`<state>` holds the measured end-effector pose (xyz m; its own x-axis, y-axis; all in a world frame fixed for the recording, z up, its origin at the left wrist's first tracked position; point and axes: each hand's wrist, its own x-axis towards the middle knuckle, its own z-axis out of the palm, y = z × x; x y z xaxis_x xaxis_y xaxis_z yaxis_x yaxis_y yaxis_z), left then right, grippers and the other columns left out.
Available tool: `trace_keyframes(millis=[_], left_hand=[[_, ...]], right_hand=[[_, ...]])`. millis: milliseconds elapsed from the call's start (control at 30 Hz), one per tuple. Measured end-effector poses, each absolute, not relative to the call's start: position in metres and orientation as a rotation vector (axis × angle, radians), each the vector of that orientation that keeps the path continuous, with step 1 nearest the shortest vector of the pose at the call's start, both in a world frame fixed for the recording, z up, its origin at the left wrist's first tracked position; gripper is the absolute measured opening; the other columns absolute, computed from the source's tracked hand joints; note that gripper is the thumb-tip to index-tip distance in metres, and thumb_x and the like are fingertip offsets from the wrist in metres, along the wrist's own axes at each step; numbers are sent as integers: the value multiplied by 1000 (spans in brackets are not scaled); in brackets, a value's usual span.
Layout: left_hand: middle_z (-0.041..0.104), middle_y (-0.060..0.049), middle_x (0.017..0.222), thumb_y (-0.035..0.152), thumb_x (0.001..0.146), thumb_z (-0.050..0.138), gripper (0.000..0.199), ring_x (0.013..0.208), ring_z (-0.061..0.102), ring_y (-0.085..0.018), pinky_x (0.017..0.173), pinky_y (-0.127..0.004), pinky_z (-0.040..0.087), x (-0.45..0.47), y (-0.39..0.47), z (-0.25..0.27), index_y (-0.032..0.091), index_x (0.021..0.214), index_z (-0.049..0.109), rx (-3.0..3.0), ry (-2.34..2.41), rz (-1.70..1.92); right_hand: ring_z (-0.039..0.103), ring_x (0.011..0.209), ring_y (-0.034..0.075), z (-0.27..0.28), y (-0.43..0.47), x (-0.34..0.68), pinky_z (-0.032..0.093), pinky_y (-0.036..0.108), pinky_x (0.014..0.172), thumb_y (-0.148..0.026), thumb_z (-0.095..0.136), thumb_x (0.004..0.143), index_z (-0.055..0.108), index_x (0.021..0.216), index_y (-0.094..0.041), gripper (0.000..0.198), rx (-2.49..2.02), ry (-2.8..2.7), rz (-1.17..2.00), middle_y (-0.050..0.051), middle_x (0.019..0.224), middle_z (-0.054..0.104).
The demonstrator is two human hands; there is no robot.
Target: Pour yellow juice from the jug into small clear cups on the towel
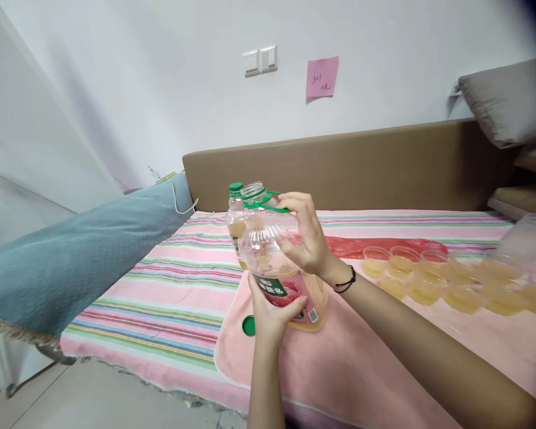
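A large clear plastic bottle [268, 235] with a red and green label leans to the left, its mouth uncapped. Pale yellow liquid shows low inside it. My left hand [270, 310] is closed round the lower label side. Higher up, my right hand [306, 235] grips the bottle's shoulder by the green carry handle [268, 204]. A green cap [249, 325] lies on the pink mat [236, 351], left of my left hand. Just behind stands a second bottle [236, 223], capped in green and partly hidden by the first.
Several clear plastic cups [424, 289] holding yellow liquid stand in rows at the right. Behind them lies a red plastic bag [343, 246]. A striped sheet [161, 298] covers the bed, with a brown headboard [339, 167] at the back and a blue bolster [93, 238] at the left.
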<state>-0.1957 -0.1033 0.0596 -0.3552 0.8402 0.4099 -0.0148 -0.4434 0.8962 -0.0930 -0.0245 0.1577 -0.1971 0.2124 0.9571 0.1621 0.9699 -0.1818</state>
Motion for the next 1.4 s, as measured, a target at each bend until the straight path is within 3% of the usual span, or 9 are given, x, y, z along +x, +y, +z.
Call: trace_keyframes(millis=[133,333,400,500,633,867,1067,1267,1400], left_hand=[[59,-12,128,39,52,86,96,117,59,-30,100,-39,46,-162,-115,61,22,136,41,1147,874,1824],[62,-11,129,51,75,69,59,124,54,-29,106,-38,40,-116,-130,63,20,124,59,1121,528,1610],[64,-12,127,53,71,73,62,120,57,-29,101,-37,43,-97,-136,64,20,122,61,1107,447,1529],[69,-12,116,57,54,83,77,105,65,-27,88,-33,49,-63,-148,62,18,117,64,1026,344,1417],[74,-10,96,54,47,87,71,88,68,-24,76,-29,51,-18,-167,59,14,103,70,940,253,1204],[75,-9,94,31,42,94,71,87,70,-22,81,-32,53,24,-196,48,14,105,66,891,199,830],[70,-14,116,22,51,91,69,110,65,-28,98,-41,47,41,-223,31,14,114,63,806,146,646],[70,-10,115,29,60,87,67,114,62,-32,102,-46,42,54,-237,21,17,121,63,853,71,606],[72,-10,108,34,53,90,70,107,64,-29,95,-39,46,61,-240,15,17,117,65,795,83,659]], right_hand=[[48,109,26,194,-53,-61,43,44,95,-32,56,80,50,108,-23,31,-393,-1855,-43,8,112,45],[50,105,25,226,-93,16,43,42,88,-30,56,82,52,101,-23,20,-601,-1808,-90,8,108,52],[52,103,25,229,-108,42,43,40,83,-31,55,84,52,101,-23,19,-681,-1795,-60,7,107,53],[53,99,24,232,-131,76,42,38,80,-35,55,85,52,102,-23,21,-801,-1782,-28,6,105,53],[52,98,24,234,-164,116,41,37,79,-34,56,85,55,100,-22,19,-900,-1794,-98,6,103,55],[53,98,26,218,-212,168,42,38,78,-34,54,88,54,105,-26,19,-1129,-1897,-201,6,105,56],[55,98,25,186,-224,188,45,39,81,-34,55,89,54,108,-26,20,-1279,-1978,-99,5,105,58],[55,107,26,164,-228,192,45,41,91,-33,56,90,53,109,-26,21,-1328,-2032,-43,7,113,59],[56,105,26,161,-227,188,46,41,90,-31,57,88,53,107,-25,20,-1325,-2087,8,6,110,59]])
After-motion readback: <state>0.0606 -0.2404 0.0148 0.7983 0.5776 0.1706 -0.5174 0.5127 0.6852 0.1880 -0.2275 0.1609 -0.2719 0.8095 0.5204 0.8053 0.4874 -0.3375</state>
